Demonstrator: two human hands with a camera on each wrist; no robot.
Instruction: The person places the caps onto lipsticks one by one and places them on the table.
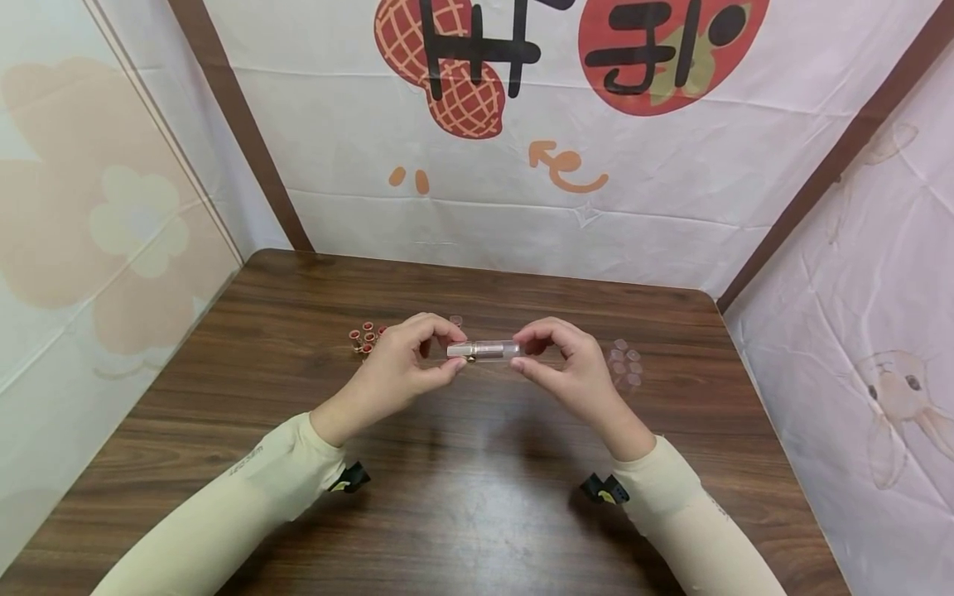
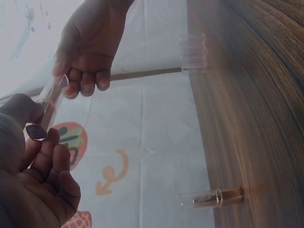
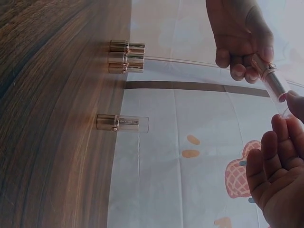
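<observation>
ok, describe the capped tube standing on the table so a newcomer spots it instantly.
Find the brown wooden table, then in the head view look just beyond the left hand, toward the far edge. A lone tube stands upright there. Unlike the uncapped tubes clustered left and the loose clear caps right, it stands apart, gold base below, clear cap on.

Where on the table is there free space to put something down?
Bare table lies between the sleeves, left of the gold tubes, and right of the clear caps. It is crowded within those two clusters, beside the left hand and right hand.
</observation>
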